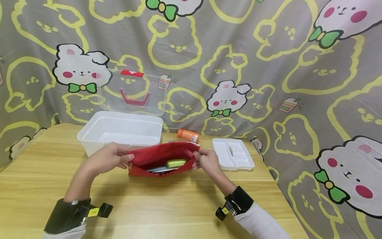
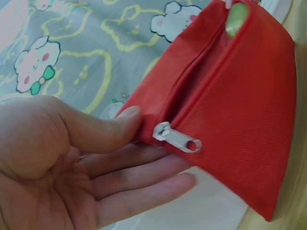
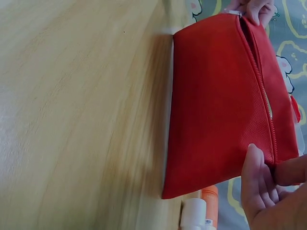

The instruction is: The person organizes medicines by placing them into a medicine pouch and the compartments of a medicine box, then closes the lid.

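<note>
A red zip pouch (image 1: 164, 151) is held between both hands, its zipper undone and its mouth gaping upward. My left hand (image 1: 110, 157) pinches the corner beside the metal zipper pull (image 2: 177, 139), thumb on top and fingers underneath. At the opposite corner my right hand (image 1: 208, 161) grips the edge between thumb and fingers. Inside the pouch lie a yellow-green item (image 1: 176, 163) and some flat pale pieces (image 1: 159, 169); the lower contents are hidden by the front wall.
Behind the pouch stands a white plastic box (image 1: 119, 132), its clear lid (image 1: 113, 99) raised. An orange bottle (image 1: 188, 135) lies past the pouch, and a white bottle (image 3: 194, 213) shows near it. To the right sits a white compartment tray (image 1: 232, 154). Patterned cloth (image 1: 185, 49) hangs behind the table.
</note>
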Demonstrator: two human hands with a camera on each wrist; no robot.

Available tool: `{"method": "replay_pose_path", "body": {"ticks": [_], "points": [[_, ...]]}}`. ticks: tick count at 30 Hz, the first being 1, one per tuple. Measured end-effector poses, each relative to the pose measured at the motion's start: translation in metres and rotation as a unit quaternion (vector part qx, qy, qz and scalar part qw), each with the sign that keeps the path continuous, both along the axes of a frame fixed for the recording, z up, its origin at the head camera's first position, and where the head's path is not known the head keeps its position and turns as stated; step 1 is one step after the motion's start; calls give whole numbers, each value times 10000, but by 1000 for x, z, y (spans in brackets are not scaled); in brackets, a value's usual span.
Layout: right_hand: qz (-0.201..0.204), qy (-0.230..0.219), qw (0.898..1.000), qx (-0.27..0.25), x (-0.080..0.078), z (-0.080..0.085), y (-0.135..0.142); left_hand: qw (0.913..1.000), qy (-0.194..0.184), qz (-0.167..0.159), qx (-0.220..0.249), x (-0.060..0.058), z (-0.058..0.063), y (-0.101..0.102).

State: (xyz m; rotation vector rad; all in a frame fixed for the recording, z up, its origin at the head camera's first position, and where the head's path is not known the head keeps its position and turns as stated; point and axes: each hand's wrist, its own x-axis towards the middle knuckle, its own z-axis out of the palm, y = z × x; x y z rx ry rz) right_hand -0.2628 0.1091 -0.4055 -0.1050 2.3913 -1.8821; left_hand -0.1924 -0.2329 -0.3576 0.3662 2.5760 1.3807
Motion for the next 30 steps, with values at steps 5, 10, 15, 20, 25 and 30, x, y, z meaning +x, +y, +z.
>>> {"method": "replay_pose_path", "body": {"ticks": [5, 10, 15, 20, 25, 30], "points": [[10, 113, 9999, 121, 2, 4, 8, 9981, 182, 558, -200, -5, -4, 7], [-74, 297, 9989, 362, 3, 6, 19, 9947, 299, 965, -170, -11, -10, 18], [-60, 433, 9974, 579, 3, 9, 27, 9917, 470, 1197, -62, -15, -16, 25], [-33, 579, 9954, 758, 2, 12, 30, 9887, 735, 1298, -158, -17, -20, 26], [29, 644, 9931, 976, 2, 13, 34, 9865, 959, 1304, -260, -19, -19, 27], [-14, 678, 9925, 1021, 2, 12, 40, 9872, 1015, 1211, -224, -23, -18, 30]]}}
